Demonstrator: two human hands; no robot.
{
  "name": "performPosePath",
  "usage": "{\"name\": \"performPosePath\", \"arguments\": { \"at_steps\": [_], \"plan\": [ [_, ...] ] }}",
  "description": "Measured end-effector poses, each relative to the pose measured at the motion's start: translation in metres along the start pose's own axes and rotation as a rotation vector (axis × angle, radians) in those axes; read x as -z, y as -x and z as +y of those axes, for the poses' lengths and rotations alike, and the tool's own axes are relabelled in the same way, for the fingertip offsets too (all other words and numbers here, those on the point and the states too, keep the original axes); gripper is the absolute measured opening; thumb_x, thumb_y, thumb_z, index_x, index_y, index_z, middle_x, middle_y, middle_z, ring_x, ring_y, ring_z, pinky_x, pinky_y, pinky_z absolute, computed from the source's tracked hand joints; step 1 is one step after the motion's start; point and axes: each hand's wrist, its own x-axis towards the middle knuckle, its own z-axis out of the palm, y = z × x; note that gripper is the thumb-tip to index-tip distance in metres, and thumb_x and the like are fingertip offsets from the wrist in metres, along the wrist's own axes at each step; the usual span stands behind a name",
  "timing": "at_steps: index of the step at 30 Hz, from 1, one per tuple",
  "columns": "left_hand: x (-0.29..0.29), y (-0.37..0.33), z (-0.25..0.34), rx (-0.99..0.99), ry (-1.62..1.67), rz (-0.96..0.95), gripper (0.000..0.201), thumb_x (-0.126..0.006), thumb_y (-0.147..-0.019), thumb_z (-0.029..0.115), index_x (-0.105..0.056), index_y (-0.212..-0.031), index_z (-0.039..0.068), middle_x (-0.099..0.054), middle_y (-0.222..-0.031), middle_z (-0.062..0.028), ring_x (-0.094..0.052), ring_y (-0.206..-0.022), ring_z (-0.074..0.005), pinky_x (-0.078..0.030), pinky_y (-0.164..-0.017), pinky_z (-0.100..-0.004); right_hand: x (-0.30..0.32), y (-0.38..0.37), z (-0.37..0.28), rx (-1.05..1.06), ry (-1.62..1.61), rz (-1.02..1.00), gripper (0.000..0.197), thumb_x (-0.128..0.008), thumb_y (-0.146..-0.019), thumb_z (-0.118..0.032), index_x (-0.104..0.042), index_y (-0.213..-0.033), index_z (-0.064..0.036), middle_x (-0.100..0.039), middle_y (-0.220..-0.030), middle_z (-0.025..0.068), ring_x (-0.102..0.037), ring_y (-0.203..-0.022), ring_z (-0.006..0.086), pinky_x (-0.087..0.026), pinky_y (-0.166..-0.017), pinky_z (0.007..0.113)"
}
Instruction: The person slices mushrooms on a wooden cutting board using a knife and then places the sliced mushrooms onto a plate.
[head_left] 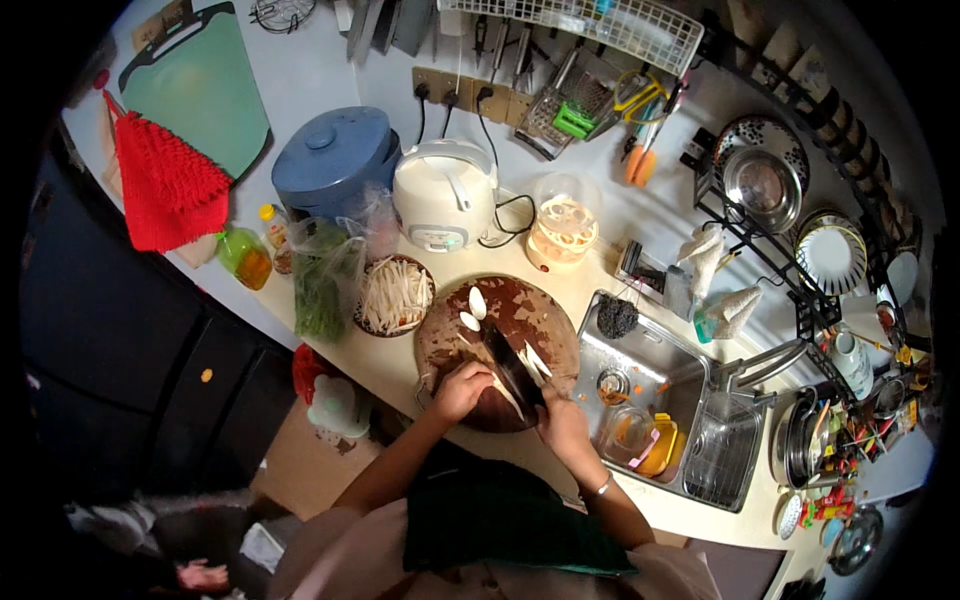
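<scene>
My right hand (pixel 565 430) is closed around the handle of a dark-bladed kitchen knife (pixel 512 366), whose wide blade slants across a round wooden chopping board (pixel 450 345). Beside the blade, my left hand (pixel 462 392) has its fingers curled down on a pale vegetable piece (pixel 508 396), mostly covered by the fingers. Thin pale strips (pixel 536 362) lie to the right of the blade. Two white oval slices (pixel 477 303) rest near the far side of the board. Just left of the board, a bowl (pixel 396 296) is heaped with similar pale strips.
Bagged leafy greens (pixel 325 290), a white rice cooker (pixel 445 195), a blue lidded container (pixel 335 160) and a clear-topped appliance (pixel 563 235) line the counter's back. The steel sink (pixel 650 350) is on the right, holding a yellow container (pixel 660 450). A dish rack (pixel 780 250) hangs above.
</scene>
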Motion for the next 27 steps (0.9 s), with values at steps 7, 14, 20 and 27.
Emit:
{"name": "performPosePath", "arguments": {
  "at_steps": [7, 14, 20, 27],
  "plan": [
    [0.001, 0.000, 0.007, 0.031, 0.000, 0.006, 0.008, -0.066, -0.084, 0.005, -0.068, -0.089, 0.000, -0.065, -0.094, -0.0110, -0.064, -0.088, -0.0305, -0.053, -0.077, -0.0380, -0.007, 0.009, -0.007, -0.103, 0.184, -0.218, 0.035, -0.063, -0.083, -0.014, -0.052, -0.116, -0.0097, -0.069, -0.087, 0.0235, -0.068, -0.082, 0.0420, -0.054, -0.069, 0.053],
    [0.006, -0.007, 0.001, -0.063, -0.065, 0.016, 0.006, -0.070, -0.080, 0.004, -0.071, -0.085, 0.004, -0.066, -0.093, -0.0094, -0.063, -0.087, -0.0293, -0.052, -0.074, -0.0375, -0.017, -0.018, 0.004, 0.043, -0.063, -0.020, 0.021, -0.064, -0.084, -0.014, -0.059, -0.103, -0.0053, -0.067, -0.088, 0.0232, -0.064, -0.080, 0.0458, -0.052, -0.068, 0.053],
    [0.048, -0.016, 0.025, 0.159, -0.064, 0.531, 0.011, -0.072, -0.080, 0.006, -0.069, -0.091, 0.007, -0.060, -0.092, -0.0084, -0.057, -0.085, -0.0307, -0.046, -0.079, -0.0419, 0.010, 0.013, 0.005, 0.105, 0.045, 0.105, 0.028, -0.068, -0.072, -0.008, -0.063, -0.099, -0.0116, -0.066, -0.091, 0.0145, -0.065, -0.075, 0.0399, -0.053, -0.065, 0.049],
    [0.051, -0.064, -0.043, 0.067, -0.242, 0.049, 0.027, -0.067, -0.086, 0.005, -0.066, -0.113, 0.003, -0.063, -0.114, -0.0113, -0.057, -0.108, -0.0314, -0.047, -0.094, -0.0425, -0.004, 0.028, 0.013, 0.104, -0.017, 0.127, 0.024, -0.068, -0.074, -0.007, -0.063, -0.098, -0.0119, -0.064, -0.092, 0.0121, -0.065, -0.074, 0.0389, -0.052, -0.064, 0.047]
  ]
}}
